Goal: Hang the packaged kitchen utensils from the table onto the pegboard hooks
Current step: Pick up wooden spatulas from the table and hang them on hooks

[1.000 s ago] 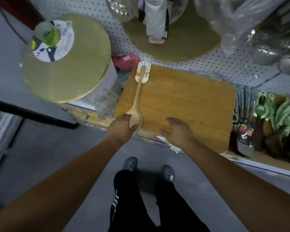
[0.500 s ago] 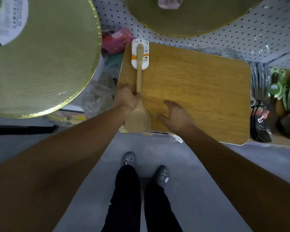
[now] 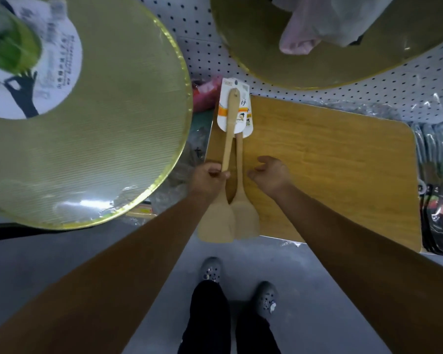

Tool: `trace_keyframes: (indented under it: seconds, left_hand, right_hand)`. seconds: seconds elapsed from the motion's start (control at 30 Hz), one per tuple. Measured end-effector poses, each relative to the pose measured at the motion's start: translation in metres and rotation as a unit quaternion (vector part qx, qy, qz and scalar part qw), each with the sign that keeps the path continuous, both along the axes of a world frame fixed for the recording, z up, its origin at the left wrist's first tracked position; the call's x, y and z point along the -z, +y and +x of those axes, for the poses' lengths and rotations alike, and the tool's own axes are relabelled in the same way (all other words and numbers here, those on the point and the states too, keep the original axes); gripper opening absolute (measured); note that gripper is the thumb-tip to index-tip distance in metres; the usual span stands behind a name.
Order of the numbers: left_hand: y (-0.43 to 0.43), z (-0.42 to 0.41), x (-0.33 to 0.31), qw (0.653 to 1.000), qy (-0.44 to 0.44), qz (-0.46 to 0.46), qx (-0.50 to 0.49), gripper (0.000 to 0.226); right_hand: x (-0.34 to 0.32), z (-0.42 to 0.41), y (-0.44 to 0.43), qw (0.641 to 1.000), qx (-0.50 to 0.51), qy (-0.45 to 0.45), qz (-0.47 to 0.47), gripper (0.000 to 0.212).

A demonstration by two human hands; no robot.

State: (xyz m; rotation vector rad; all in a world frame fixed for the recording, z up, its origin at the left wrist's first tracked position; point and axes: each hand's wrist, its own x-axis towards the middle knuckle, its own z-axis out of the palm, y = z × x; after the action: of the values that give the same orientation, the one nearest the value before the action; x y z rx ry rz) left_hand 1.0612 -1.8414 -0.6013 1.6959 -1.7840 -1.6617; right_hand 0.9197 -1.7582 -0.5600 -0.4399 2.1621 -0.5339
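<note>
Gripping a spatula (image 3: 216, 221) with orange-banded card (image 3: 224, 122) is left hand (image 3: 207, 178); right hand (image 3: 273, 178) relaxed.

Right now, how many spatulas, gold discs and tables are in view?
Spatulas: 2
Gold discs: 2
Table: 1
Total: 5

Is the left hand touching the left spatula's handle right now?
Touching. The head view shows the left hand gripping the left spatula, fingers curled round its handle just above the blade.
</note>
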Motion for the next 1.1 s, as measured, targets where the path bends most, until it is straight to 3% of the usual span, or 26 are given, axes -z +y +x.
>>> trace_keyframes:
  seconds: [0.1,0.23,0.33,0.53,0.63,0.73,0.87,1.1]
  left_hand:
    - [-0.001,0.008,-0.003,1.000,0.022,-0.003,0.001,0.026]
    - [0.002,0.011,-0.001,0.999,0.050,0.008,-0.013,0.018]
    - [0.005,0.010,-0.005,0.997,0.071,0.024,-0.016,0.016]
    - [0.008,0.013,-0.018,0.996,0.073,0.041,0.005,0.011]
    - [0.012,0.021,-0.021,0.997,0.056,0.041,0.032,0.020]
    - [0.020,0.026,-0.025,0.995,0.045,0.035,0.077,0.021]
    - [0.049,0.015,-0.038,0.991,0.032,0.024,0.131,0.042]
    - [0.128,-0.019,-0.080,0.981,0.022,0.076,0.176,0.035]
  right_hand:
    - [0.015,0.002,-0.029,1.000,0.018,0.003,0.005,0.082]
    - [0.021,0.009,-0.053,0.988,-0.076,0.115,0.066,0.042]
    - [0.032,0.018,-0.060,0.982,-0.074,0.152,0.085,0.030]
    - [0.031,0.014,-0.036,0.992,0.041,0.010,0.115,0.027]
    - [0.031,0.000,-0.005,0.987,0.096,-0.063,0.112,0.023]
    - [0.015,-0.010,0.036,0.968,0.165,-0.176,0.071,0.003]
    - [-0.009,-0.008,0.104,0.965,0.206,-0.164,0.007,0.021]
    - [-0.057,-0.010,0.251,0.917,0.328,-0.191,-0.122,0.013]
